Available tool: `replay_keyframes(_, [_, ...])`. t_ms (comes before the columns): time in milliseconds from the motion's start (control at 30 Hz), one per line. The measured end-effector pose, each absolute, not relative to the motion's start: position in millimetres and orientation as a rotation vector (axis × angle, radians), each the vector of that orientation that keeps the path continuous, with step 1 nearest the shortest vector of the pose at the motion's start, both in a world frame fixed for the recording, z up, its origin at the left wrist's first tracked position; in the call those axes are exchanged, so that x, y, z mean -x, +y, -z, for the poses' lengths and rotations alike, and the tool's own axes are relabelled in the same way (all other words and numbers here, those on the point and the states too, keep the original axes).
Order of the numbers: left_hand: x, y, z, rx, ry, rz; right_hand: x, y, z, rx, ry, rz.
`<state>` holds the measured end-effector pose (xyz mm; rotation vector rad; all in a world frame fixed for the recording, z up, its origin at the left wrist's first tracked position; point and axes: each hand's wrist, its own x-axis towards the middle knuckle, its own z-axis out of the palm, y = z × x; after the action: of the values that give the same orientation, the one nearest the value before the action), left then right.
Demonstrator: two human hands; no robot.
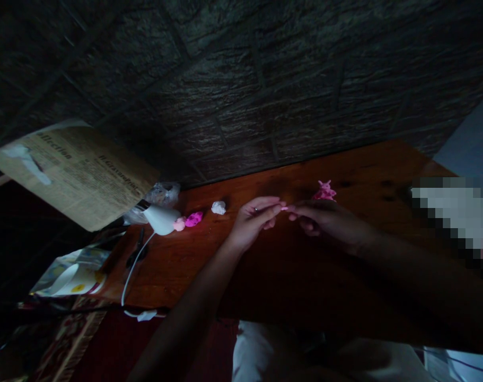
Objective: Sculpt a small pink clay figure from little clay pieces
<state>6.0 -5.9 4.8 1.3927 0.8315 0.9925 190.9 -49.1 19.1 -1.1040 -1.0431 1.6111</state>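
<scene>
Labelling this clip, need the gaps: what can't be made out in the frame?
All in the head view:
- pink piece: shape, mostly covered by fingers of left hand and right hand
- pink figure: lower part, behind right hand
- sheet: small print, too small and blurred
- dark tool: outline, lost in shadow
- light thing at right: identity, pixelated
- right forearm: rest, cut off by right edge
</scene>
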Motion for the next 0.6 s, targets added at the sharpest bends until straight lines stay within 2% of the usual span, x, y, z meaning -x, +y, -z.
replay_keyframes(200, [-5.2, -8.3, -5.3, -1.481, 0.830, -0.943, -189.9, -52.5, -22.3, 0.970, -0.775, -1.866])
replay_keyframes(600, [-3.5, -5.8, 0.0, -1.498, 0.814, -0.984, -191.2, -52.9, -25.9, 1.004, -0.817, -1.924])
